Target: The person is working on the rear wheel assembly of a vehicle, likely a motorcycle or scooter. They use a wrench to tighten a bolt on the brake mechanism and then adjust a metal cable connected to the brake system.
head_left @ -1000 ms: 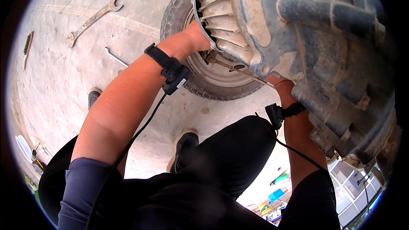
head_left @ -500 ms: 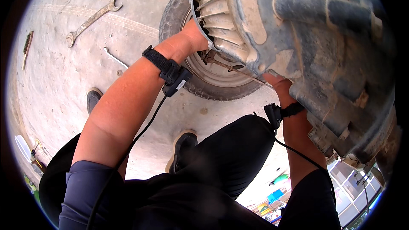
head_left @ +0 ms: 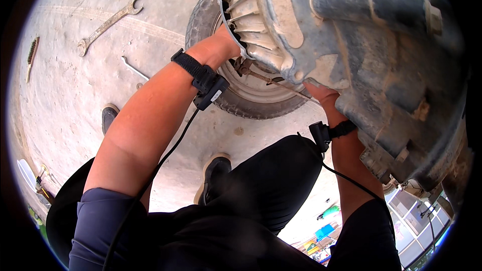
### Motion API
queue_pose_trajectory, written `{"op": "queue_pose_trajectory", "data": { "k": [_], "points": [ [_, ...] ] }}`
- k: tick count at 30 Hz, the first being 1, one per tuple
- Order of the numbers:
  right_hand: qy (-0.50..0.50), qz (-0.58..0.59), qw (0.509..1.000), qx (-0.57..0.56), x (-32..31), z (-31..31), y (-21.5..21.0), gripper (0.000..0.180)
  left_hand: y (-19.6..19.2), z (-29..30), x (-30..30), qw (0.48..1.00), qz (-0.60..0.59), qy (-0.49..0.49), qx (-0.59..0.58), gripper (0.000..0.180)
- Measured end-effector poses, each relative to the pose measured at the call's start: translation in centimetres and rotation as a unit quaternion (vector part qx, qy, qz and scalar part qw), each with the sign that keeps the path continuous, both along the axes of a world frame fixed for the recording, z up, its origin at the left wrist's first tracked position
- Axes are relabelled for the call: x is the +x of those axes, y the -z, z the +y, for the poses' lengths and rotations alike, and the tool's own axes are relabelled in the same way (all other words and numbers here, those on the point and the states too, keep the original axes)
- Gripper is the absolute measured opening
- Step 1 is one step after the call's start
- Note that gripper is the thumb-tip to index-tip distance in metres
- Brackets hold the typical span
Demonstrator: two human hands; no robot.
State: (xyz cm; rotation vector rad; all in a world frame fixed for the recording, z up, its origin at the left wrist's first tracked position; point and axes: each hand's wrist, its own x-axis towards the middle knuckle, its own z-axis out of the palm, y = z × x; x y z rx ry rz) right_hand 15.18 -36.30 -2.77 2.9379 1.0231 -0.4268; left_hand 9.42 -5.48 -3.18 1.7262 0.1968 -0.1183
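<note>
A large dirty ribbed metal casing (head_left: pixel 321 35), like a gearbox housing, fills the upper right, tilted over a wheel (head_left: pixel 251 105). My left hand (head_left: pixel 229 45) reaches behind its flanged rim on the left side; the fingers are hidden there. At the lower edge of the casing, my right hand (head_left: pixel 321 93) grips it from below, the thumb side against the metal and the other fingers out of sight. Between my hands, a thin rod with a spring (head_left: pixel 261 75) crosses the wheel's rim. Black straps with small devices circle both wrists.
On the concrete floor to the left lie a big open-ended wrench (head_left: pixel 108 25), a smaller wrench (head_left: pixel 134 68) and a wooden-handled brush (head_left: pixel 32 57). My shoe (head_left: pixel 217 178) and bent knee (head_left: pixel 296 155) are below the casing. Blue and green items (head_left: pixel 325 232) stand at the lower right.
The casing has shifted a little to the left, and my right hand has moved left with it. My left hand stays behind the rim. The floor tools lie where they were.
</note>
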Motion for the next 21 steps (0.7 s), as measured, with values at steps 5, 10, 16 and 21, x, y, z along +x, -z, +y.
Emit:
{"op": "queue_pose_trajectory", "data": {
  "k": [5, 10, 16, 21],
  "points": [
    [-0.001, -0.005, 1.0, -0.001, 0.0, -0.2, 0.2, 0.07, -0.7, -0.3, -1.4, 0.999, -0.036, 0.003, 0.027, 0.03],
    [-0.009, -0.017, 1.0, -0.008, 0.0, -0.2, 0.6, 0.07, -1.6, -0.4, -3.6, 0.994, -0.083, 0.0, 0.072, 0.029],
    [-0.023, -0.045, 0.998, -0.031, 0.4, -0.4, 1.6, 0.07, -1.9, -1.1, -4.6, 0.987, -0.115, -0.001, 0.116, 0.029],
    [-0.037, -0.072, 0.996, -0.023, 0.5, -0.4, 2.5, 0.07, -2.3, -1.3, -5.2, 0.979, -0.121, 0.017, 0.165, 0.027]
  ]
}}
